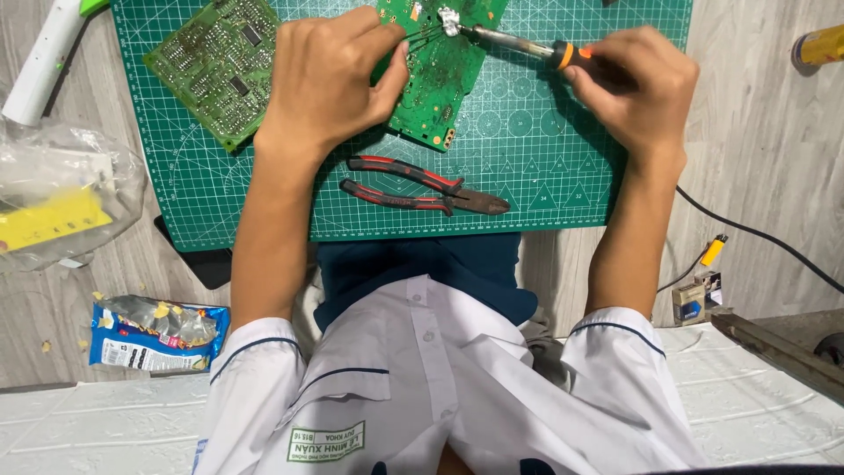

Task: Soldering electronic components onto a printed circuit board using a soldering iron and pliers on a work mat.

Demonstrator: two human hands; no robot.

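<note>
A soldering iron (527, 46) is gripped in the closed right hand (637, 84) by its orange-collared handle, its tip laid on a green circuit board (440, 70) resting on a green cutting mat (527, 167). Thin wire (422, 35) is pinched between thumb and fingers of the left hand (325, 79), just beside the tip. Red-handled pliers (422, 186) are seen below the board, untouched; a second circuit board (215, 66) lies to the left.

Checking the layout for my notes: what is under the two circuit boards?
Both circuit boards lie on a green cutting mat, on a wooden table. The left hand covers part of the nearer board.
</note>
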